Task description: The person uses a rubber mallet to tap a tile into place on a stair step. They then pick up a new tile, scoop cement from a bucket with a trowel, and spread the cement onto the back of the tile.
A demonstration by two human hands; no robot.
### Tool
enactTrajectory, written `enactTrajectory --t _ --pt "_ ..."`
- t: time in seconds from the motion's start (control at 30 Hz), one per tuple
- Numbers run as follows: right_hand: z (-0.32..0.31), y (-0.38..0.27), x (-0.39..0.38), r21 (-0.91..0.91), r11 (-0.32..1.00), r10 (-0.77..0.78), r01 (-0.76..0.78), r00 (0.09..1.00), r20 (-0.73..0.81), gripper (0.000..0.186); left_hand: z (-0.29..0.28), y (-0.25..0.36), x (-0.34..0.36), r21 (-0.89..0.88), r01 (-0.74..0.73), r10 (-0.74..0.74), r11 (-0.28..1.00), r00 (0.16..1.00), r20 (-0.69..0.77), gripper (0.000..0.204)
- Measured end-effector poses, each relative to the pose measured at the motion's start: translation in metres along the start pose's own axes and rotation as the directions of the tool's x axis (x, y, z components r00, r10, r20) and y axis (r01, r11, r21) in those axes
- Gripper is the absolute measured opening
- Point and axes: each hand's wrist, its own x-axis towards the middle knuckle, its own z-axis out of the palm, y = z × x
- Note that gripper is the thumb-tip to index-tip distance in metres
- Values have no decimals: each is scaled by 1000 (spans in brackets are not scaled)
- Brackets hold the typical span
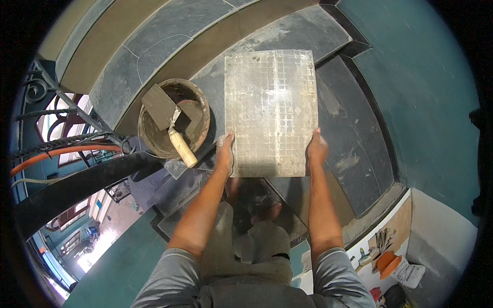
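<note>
Between my two hands a pale rectangular tile (271,113) is held out in front of me, its gridded, dusty face toward me. My left hand (224,154) grips its lower left edge, and my right hand (317,150) grips the lower right edge; both thumbs lie along the sides. To the left of the tile stands a round bucket (144,136) with grey mortar residue on its walls. Across the bucket's rim rests a trowel (179,143) with a wooden handle and a mortar-coated blade. My fingers behind the tile are hidden.
Dark stone steps (272,38) curve behind the tile. A teal wall (416,92) rises on the right. At left runs a black handrail (82,179) with an orange hose (67,150). Lower right, an orange cone-shaped item (387,264) lies beside a white container (411,275).
</note>
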Motion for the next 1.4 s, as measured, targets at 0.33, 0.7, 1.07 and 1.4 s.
enactTrajectory --t 0.33,0.7,1.07,1.4 --pt "23 -4 39 5 999 -47 47 999 7 69 9 -13 5 158 -140 154 977 985 -80 54" --pt "40 -27 90 -46 975 -208 217 965 159 69 12 -32 2 42 -100 101 994 995 -17 51" --pt "48 -29 119 -106 966 -206 236 950 237 71 19 -33 5 -86 -135 141 987 988 64 45" --pt "41 -28 112 66 990 -137 122 931 339 68 6 -44 -42 -54 257 -252 965 963 93 54"
